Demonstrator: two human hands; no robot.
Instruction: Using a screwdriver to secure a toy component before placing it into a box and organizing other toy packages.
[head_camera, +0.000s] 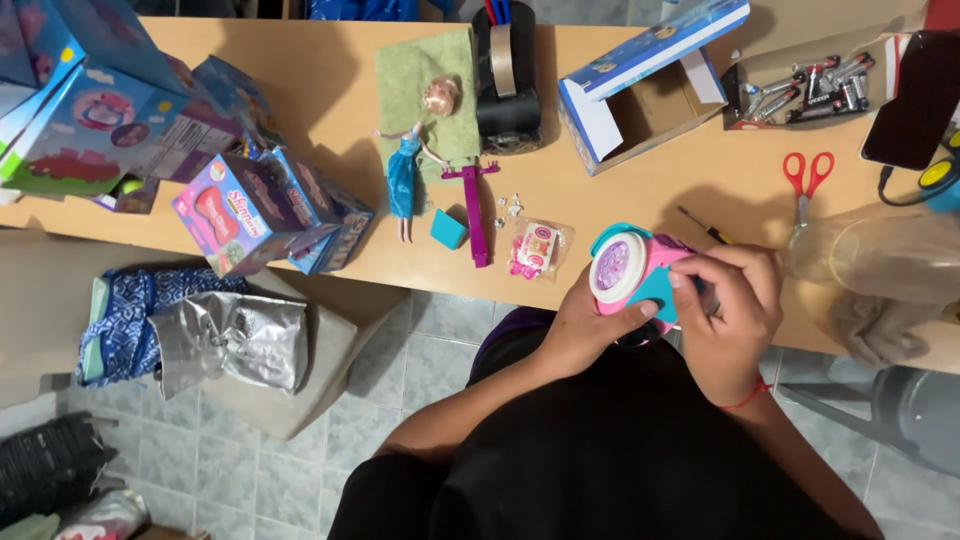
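Note:
Both my hands hold a pink and teal toy (628, 270) with a round white lens-like face, just at the near edge of the wooden table (330, 110). My left hand (585, 325) cups it from below and the left. My right hand (730, 305) grips its right side, fingers curled over the top. A small screwdriver (705, 226) lies on the table just beyond the toy.
On the table lie a doll in a blue dress (405, 175), a purple stand (474, 205), a small packet (538, 247), red scissors (805, 180), an open box (640, 90), batteries (815, 88), a tape dispenser (505, 80) and toy boxes (250, 205) at left. Bags (200, 335) sit below.

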